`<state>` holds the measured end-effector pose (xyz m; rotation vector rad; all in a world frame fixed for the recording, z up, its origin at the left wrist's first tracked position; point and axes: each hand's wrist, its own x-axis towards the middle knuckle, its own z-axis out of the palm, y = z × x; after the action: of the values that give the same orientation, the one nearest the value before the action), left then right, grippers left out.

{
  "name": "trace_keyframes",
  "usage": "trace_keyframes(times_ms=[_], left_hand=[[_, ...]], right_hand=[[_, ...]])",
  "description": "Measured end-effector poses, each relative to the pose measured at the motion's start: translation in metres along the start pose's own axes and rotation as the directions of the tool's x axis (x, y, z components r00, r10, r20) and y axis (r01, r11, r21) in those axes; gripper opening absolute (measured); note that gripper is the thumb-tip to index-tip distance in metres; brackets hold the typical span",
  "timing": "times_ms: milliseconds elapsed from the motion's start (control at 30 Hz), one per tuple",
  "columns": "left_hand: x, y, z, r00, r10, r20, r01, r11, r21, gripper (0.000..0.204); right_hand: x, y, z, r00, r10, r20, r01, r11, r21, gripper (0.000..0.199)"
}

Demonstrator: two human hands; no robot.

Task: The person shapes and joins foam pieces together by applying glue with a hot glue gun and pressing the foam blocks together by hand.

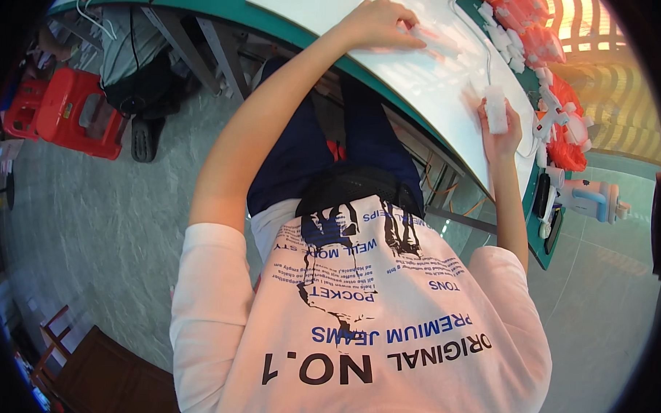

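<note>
Over a white board (330, 6) on the green table, my left hand (384, 25) has its fingers bent together at a pale, translucent strip (439, 43). The strip blends into the glare, so its kind is unclear. My right hand (502, 132) is closed around a small white block (496, 110) with a rough, frosted surface, held upright near the board's right side. A thin white cord (488, 60) runs along the board and passes behind the block.
Red plastic bags (564, 153) and small white pieces (505, 45) line the table's far right edge, beside a white tool (548, 119). A pale blue jug (591, 199) stands past the edge. At left are a red stool (75, 114) and another person; a wooden chair (110, 377) is lower left.
</note>
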<state>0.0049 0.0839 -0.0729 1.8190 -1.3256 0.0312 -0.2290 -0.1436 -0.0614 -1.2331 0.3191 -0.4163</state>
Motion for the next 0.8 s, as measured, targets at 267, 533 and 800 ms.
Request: trace_keyframes(times_ms=[267, 533, 800], left_hand=[[-0.005, 0.007, -0.001, 1.000, 0.005, 0.008, -0.005, 0.999, 0.038, 0.046], [0.001, 0.002, 0.000, 0.999, 0.006, 0.036, -0.008, 0.998, 0.064, 0.051], [0.004, -0.001, 0.004, 1.000, 0.018, 0.011, -0.018, 1.000, 0.016, 0.054]], right_hand=[[0.000, 0.001, 0.003, 0.999, 0.030, -0.014, -0.029, 0.997, 0.074, 0.037], [0.010, -0.001, -0.004, 0.994, 0.028, 0.106, -0.041, 0.992, 0.121, 0.034], [0.014, -0.002, -0.007, 0.997, 0.020, -0.072, -0.003, 0.973, 0.232, 0.038]])
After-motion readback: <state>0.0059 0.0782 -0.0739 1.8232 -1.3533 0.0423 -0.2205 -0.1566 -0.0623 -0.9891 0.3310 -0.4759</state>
